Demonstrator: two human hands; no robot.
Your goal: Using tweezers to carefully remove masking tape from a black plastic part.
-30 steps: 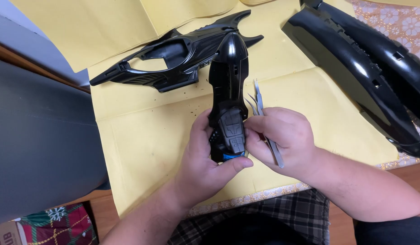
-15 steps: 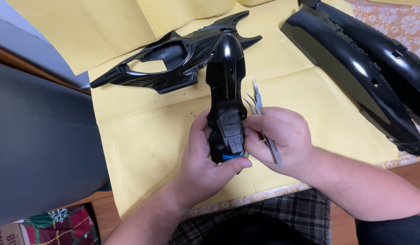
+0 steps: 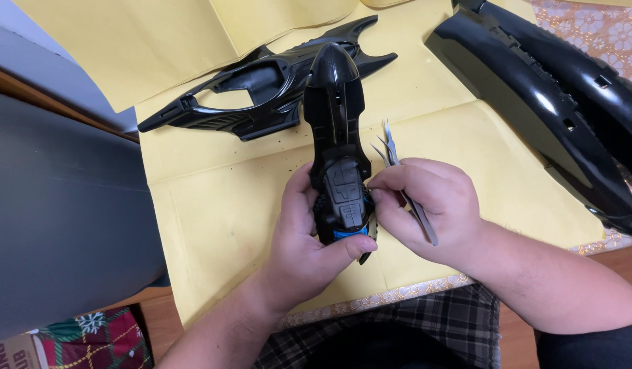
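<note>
My left hand point(image 3: 303, 240) grips the near end of a long glossy black model body piece point(image 3: 336, 109), thumb across a blue part at its base. It points away from me over yellow paper point(image 3: 213, 205). My right hand point(image 3: 432, 208) holds metal tweezers point(image 3: 398, 167) against the palm, tips pointing away, while its fingertips touch the right side of the black piece.
A flat black winged chassis frame point(image 3: 261, 92) lies on the paper beyond the held piece. Two large curved black shell parts point(image 3: 548, 96) lie at the right. A dark grey surface point(image 3: 56, 225) fills the left. Plaid cloth point(image 3: 398, 328) is near me.
</note>
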